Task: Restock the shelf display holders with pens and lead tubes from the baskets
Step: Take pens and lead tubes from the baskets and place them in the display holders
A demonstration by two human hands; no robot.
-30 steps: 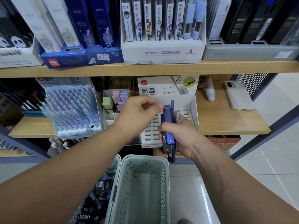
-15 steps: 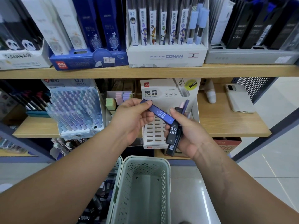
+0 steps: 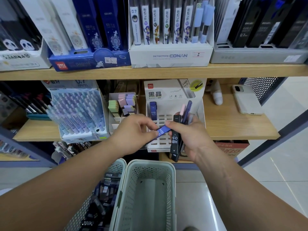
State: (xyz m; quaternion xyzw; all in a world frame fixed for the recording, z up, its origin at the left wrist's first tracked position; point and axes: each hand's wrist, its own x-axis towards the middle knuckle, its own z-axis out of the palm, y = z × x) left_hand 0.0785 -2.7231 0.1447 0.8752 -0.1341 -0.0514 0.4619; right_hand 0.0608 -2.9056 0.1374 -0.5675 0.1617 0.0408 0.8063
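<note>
Head view — blue lead tube pinched between left hand and right hand fingertips.

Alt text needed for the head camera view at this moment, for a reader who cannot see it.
A left hand pinches a blue lead tube marked HB 0.5 beside a right hand gripping several more tubes, in front of a white slotted display holder holding one upright blue tube. Two pale green baskets sit below.

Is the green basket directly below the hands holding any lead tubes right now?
No. The green basket shows only its bare perforated walls and floor; the packets lie in the other basket to its left.
</note>
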